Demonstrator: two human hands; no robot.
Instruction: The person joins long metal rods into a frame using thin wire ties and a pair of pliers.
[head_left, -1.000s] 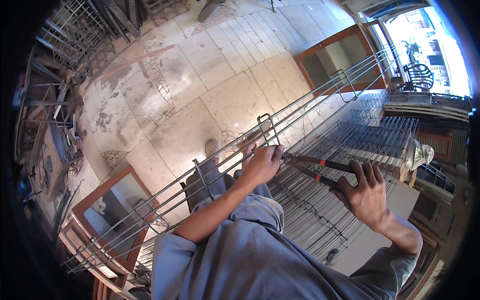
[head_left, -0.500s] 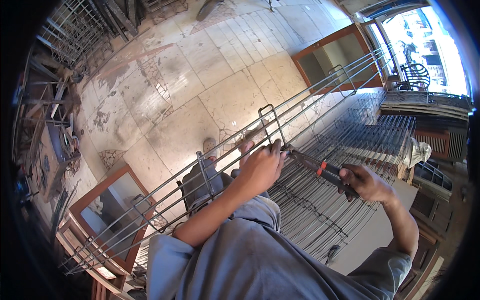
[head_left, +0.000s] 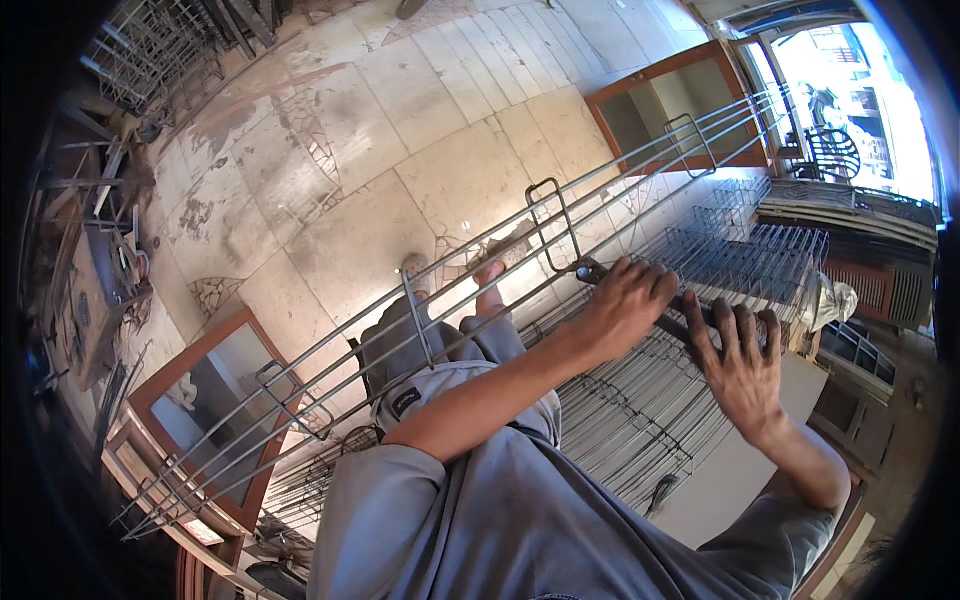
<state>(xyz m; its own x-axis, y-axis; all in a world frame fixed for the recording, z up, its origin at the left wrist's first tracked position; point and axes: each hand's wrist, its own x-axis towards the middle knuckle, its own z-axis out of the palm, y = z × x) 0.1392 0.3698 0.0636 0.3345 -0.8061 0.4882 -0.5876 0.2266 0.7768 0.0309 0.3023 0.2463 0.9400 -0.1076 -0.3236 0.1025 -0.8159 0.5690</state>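
A long cage of thin steel rods (head_left: 480,237) slants across in front of me, from lower left to upper right. Rectangular wire stirrups (head_left: 568,222) ring its rods at intervals. Dark long-handled pliers (head_left: 592,271) have their jaws at the nearest rod, beside the middle stirrup. My left hand (head_left: 625,308) is closed around the pliers behind the jaws. Farther back, my right hand (head_left: 745,370) lies over the handles with its fingers stretched and spread. The hands hide most of the handles. Whether wire sits in the jaws cannot be made out.
Stacked rod cages (head_left: 640,410) lie under and right of the work. Wood-framed panels (head_left: 205,405) stand at lower left, another (head_left: 670,105) at upper right. Metal scrap and a bench (head_left: 95,290) line the left side. Tiled floor (head_left: 370,210) spreads ahead.
My left hand has moved from the stirrup joint onto the pliers. The right hand has loosened from gripping the handles to spread fingers over them.
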